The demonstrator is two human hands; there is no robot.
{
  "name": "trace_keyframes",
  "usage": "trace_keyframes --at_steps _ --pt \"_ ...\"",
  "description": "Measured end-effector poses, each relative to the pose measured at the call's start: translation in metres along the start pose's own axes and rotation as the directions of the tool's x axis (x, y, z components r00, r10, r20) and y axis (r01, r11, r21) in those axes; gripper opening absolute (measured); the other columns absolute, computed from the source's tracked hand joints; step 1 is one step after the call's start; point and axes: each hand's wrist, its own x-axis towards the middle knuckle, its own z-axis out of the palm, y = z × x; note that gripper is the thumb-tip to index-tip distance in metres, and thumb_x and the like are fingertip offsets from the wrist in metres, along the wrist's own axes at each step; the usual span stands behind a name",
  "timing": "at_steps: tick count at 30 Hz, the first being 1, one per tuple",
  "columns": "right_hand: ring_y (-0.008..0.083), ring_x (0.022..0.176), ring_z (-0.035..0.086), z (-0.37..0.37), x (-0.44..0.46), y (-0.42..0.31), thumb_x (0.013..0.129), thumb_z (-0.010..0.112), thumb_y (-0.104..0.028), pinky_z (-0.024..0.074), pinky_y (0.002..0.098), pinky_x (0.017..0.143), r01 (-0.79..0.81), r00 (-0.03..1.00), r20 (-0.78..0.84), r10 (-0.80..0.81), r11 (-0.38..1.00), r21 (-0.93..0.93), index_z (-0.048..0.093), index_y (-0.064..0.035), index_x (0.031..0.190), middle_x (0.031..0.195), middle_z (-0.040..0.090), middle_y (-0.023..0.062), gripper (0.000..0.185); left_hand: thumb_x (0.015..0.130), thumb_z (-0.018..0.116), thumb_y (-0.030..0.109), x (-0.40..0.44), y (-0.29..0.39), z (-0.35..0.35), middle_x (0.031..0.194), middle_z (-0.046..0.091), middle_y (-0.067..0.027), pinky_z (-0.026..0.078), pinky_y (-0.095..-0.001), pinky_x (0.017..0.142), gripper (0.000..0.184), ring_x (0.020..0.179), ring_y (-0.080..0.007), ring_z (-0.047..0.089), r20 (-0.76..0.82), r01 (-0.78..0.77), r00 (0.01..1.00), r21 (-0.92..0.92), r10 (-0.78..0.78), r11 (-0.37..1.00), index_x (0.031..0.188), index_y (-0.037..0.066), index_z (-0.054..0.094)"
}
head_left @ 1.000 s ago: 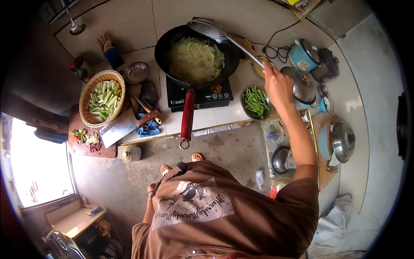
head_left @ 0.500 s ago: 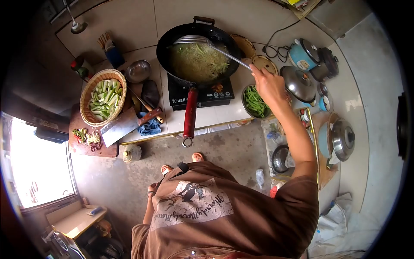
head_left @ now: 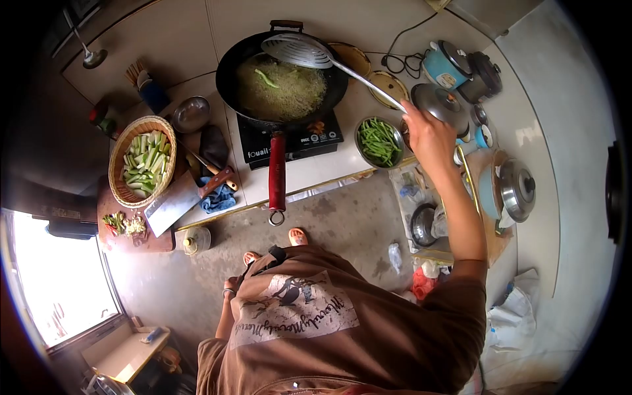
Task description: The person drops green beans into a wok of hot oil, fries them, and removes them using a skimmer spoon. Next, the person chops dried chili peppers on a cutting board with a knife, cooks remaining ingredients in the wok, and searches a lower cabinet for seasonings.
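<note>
My right hand (head_left: 429, 135) is closed round the handle of a slotted skimmer (head_left: 297, 51). Its wide head is raised above the far right part of a black wok (head_left: 227, 92). Bubbling, foamy oil (head_left: 289, 92) fills the wok, and one green bean (head_left: 267, 79) shows on the surface. The wok stands on an induction cooker (head_left: 289, 148), its red handle (head_left: 277, 174) pointing towards me. Nearest below my right hand is a metal bowl of green beans (head_left: 378, 141). My left hand (head_left: 232, 284) hangs low by my body, its fingers mostly hidden.
On the left, a wicker basket (head_left: 117, 178) holds cut pale-green vegetable pieces. A cleaver (head_left: 172, 204) lies beside it over the chopping board (head_left: 125, 245), near a blue cloth (head_left: 217, 197). A wok lid (head_left: 434, 105) and a blue rice cooker (head_left: 444, 66) stand at right.
The skimmer has been lifted off the oil, its slotted face now showing. A bean in the wok is now plainly visible. The whole view has shifted slightly; my left hand stays low.
</note>
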Motion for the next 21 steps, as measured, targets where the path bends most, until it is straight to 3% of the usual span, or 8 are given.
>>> trace_keyframes --at_steps 3,6,9,11,14,17,18,21 --pt "0.0289 0.057 0.063 0.029 0.011 0.007 0.087 0.059 -0.019 0.0494 0.0382 0.048 -0.045 0.998 0.044 0.052 0.989 -0.140 0.063 -0.0177 0.115 0.073 0.064 0.0074 0.028 0.086 0.060 0.047 -0.010 0.025 -0.030 0.090 0.069 -0.0151 0.052 -0.0369 0.076 0.041 0.088 -0.0295 0.067 0.096 -0.002 0.995 -0.061 0.007 0.998 0.094 0.010 0.072" --pt "0.0320 0.060 0.063 0.054 0.025 0.010 0.089 0.057 -0.021 0.0506 0.0415 0.051 -0.083 0.989 0.105 0.106 0.975 -0.205 0.061 -0.0212 0.118 0.077 0.066 0.0090 0.029 0.087 0.058 0.047 -0.001 0.019 -0.016 0.092 0.068 -0.0152 0.052 -0.0368 0.078 0.040 0.089 -0.0295 0.067 0.034 0.041 0.999 -0.064 -0.039 0.997 0.095 0.010 0.072" --pt "0.0328 0.062 0.064 0.065 0.035 0.010 0.089 0.056 -0.021 0.0514 0.0428 0.054 -0.079 0.982 0.152 0.110 0.977 -0.196 0.061 -0.0219 0.119 0.079 0.066 0.0104 0.030 0.087 0.056 0.048 0.008 0.011 -0.021 0.092 0.068 -0.0159 0.051 -0.0377 0.079 0.041 0.090 -0.0307 0.066 0.096 -0.097 0.992 0.132 0.084 0.987 0.093 0.010 0.072" --pt "0.0344 0.065 0.064 0.059 0.041 0.010 0.090 0.056 -0.021 0.0517 0.0443 0.058 -0.103 0.965 0.224 0.139 0.981 -0.165 0.062 -0.0210 0.118 0.081 0.067 0.0120 0.029 0.087 0.056 0.049 0.003 0.018 -0.029 0.091 0.068 -0.0165 0.052 -0.0385 0.078 0.042 0.090 -0.0318 0.066 0.099 -0.119 0.989 0.117 0.108 0.986 0.092 0.009 0.072" --pt "0.0361 0.068 0.064 0.038 0.044 0.015 0.089 0.057 -0.015 0.0508 0.0429 0.062 -0.183 0.913 0.375 0.158 0.983 0.031 0.063 -0.0151 0.117 0.087 0.068 0.0152 0.029 0.087 0.055 0.050 -0.004 0.020 -0.023 0.091 0.068 -0.0169 0.052 -0.0398 0.078 0.044 0.090 -0.0335 0.065 0.064 -0.091 0.994 0.071 0.087 0.993 0.091 0.009 0.071" --pt "0.0327 0.066 0.065 0.055 0.032 0.050 0.088 0.059 -0.009 0.0489 0.0396 0.063 -0.221 0.927 0.363 0.096 0.922 0.319 0.063 -0.0079 0.117 0.086 0.068 0.0164 0.030 0.088 0.053 0.049 -0.011 0.026 -0.031 0.092 0.067 -0.0170 0.052 -0.0402 0.079 0.044 0.090 -0.0340 0.065 0.112 -0.013 0.994 0.084 0.004 0.996 0.091 0.009 0.071" --pt "0.0243 0.064 0.063 0.055 0.033 0.054 0.087 0.060 -0.006 0.0473 0.0342 0.062 -0.265 0.915 0.395 0.083 0.862 0.432 0.062 -0.0038 0.117 0.081 0.068 0.0157 0.031 0.088 0.052 0.049 -0.011 0.022 -0.031 0.093 0.067 -0.0171 0.052 -0.0402 0.080 0.044 0.091 -0.0339 0.065 0.146 0.014 0.989 0.103 -0.029 0.995 0.092 0.009 0.071" --pt "0.0214 0.068 0.063 0.023 0.050 0.034 0.087 0.060 -0.007 0.0473 0.0315 0.065 -0.663 0.603 0.755 0.257 0.688 0.295 0.064 -0.0035 0.115 0.075 0.067 0.0128 0.028 0.089 0.052 0.049 -0.002 0.010 -0.013 0.092 0.068 -0.0174 0.052 -0.0402 0.079 0.044 0.089 -0.0332 0.065 0.049 0.087 0.995 0.070 -0.091 0.994 0.092 0.009 0.071"
